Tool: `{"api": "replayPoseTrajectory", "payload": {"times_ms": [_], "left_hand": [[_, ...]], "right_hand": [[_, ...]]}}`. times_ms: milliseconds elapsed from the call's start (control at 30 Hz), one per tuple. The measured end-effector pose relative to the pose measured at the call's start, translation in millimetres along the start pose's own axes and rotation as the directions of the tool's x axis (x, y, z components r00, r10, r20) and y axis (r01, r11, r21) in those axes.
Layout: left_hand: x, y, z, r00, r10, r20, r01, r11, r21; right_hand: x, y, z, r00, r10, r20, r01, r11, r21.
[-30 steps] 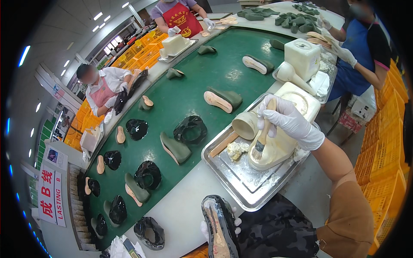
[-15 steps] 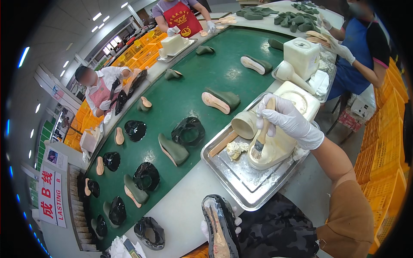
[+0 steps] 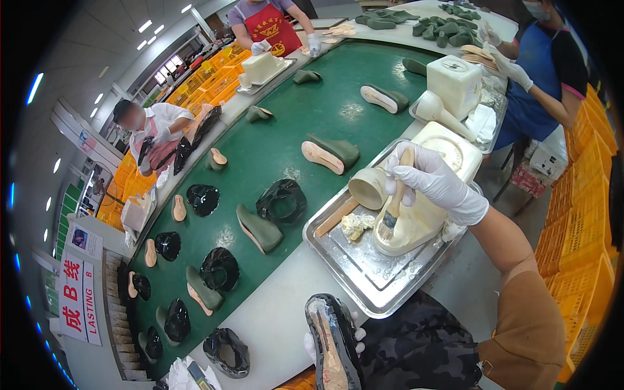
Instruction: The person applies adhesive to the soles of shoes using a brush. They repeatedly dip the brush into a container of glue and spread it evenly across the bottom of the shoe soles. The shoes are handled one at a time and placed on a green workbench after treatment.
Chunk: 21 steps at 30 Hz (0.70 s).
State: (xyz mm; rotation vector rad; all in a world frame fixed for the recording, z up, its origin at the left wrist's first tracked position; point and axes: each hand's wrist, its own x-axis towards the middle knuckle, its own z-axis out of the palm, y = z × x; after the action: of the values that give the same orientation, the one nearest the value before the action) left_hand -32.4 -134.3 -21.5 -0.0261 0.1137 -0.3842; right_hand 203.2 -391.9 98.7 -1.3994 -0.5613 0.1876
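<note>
Now a brush is pinched in the closed right fingers, a jug beneath them; a black shoe is clasped by the curled left fingers.

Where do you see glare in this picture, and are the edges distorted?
Head view: pale glare on the green belt, reflections on the metal tray and held black shoe; head view: a ceiling light looks washed out; head view: the belt's edges curve, the corners are black.

Ceiling tubes glow bright, glare dots the green belt, edges bend.
</note>
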Motion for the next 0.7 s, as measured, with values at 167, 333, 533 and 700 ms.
{"api": "replayPoseTrajectory", "payload": {"times_ms": [167, 333, 533, 700], "left_hand": [[0, 2, -4, 1.0, -0.015, 0.003, 0.015, 1.0, 0.015], [0, -1, 0, 0.997, 0.037, -0.067, -0.031, 0.996, 0.081], [1, -5, 7, 0.993, 0.058, -0.101, -0.048, 0.994, 0.1], [1, -6, 9, 0.993, 0.06, -0.103, -0.049, 0.993, 0.11]], "right_hand": [[0, -2, 1, 1.0, 0.003, -0.009, -0.003, 1.0, -0.007], [-1, -2, 2, 1.0, 0.01, -0.018, -0.01, 1.0, 0.0], [-1, -2, 2, 1.0, 0.009, -0.012, -0.009, 1.0, -0.003], [0, 0, 2, 1.0, -0.005, -0.008, 0.005, 1.0, 0.001]]}}
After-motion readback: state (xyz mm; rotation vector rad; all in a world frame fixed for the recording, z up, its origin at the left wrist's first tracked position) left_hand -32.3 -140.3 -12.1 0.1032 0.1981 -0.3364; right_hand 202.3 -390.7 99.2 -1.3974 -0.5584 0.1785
